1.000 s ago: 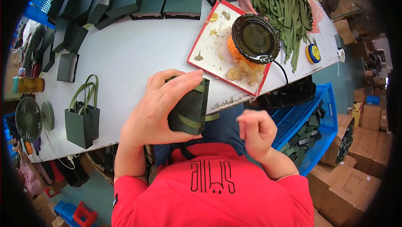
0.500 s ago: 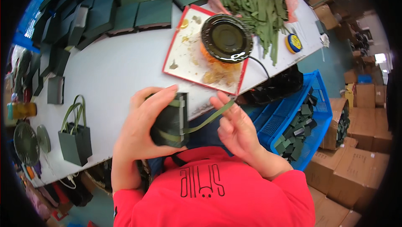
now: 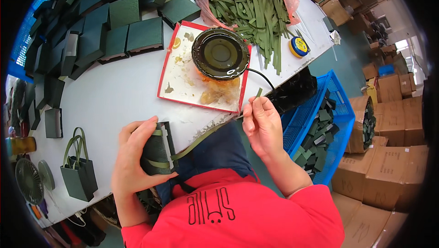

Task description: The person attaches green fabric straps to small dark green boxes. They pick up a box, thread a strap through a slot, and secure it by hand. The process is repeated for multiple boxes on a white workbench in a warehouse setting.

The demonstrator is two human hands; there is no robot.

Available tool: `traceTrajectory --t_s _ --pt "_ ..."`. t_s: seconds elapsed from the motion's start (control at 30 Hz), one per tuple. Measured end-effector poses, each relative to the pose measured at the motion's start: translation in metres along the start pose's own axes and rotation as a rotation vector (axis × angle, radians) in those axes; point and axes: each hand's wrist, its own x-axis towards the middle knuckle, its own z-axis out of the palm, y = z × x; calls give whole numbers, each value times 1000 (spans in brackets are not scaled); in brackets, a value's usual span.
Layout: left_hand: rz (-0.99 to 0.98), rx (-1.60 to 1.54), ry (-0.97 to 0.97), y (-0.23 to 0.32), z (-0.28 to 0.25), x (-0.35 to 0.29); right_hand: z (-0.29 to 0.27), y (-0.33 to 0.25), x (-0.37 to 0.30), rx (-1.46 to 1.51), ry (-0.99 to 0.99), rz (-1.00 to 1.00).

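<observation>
My left hand [image 3: 127,156] grips a small dark green gift bag [image 3: 155,149] by its sides, thumb below and fingers above. A flat olive-green ribbon [image 3: 199,142] comes out of its open edge, and more of the ribbon lies against its side. Toward my right hand [image 3: 265,129] the ribbon runs up and to the right. Thumb and forefinger of that hand pinch the ribbon, and a short end sticks up beyond the fingertips. A finished-looking green bag [image 3: 80,178] with two ribbon handles stands upright at the left of the table.
A round black pot [image 3: 220,53] of shiny brownish liquid sits on a red-rimmed white tray [image 3: 173,81] with amber smears. Behind it, a pink plastic bag [image 3: 203,1] spills olive ribbons. Dark green boxes [image 3: 145,35] crowd the far left. A blue crate [image 3: 340,131] holds small green pieces.
The bag in my left hand has moved left and down. My right hand has gone from loosely extended fingers to a pinch near the ribbon's end. The whole view has shifted slightly.
</observation>
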Motion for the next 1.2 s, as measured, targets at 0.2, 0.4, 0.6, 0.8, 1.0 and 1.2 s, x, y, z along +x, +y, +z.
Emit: traceTrajectory --t_s 0.2,0.4,0.6,0.8,1.0,1.2 --pt "37 43 -31 6 6 8 12 -4 28 -316 -41 -71" --pt "80 90 -70 6 8 13 14 -1 45 -337 -20 -83" --pt "87 89 -78 4 9 13 18 -1 53 -385 15 -31" --pt "85 86 -83 4 9 13 18 -5 51 -357 35 30" --pt "66 85 -82 4 6 12 20 -8 29 -326 26 12" --pt "2 -109 -136 11 3 20 31 -5 -6 -470 -250 209"
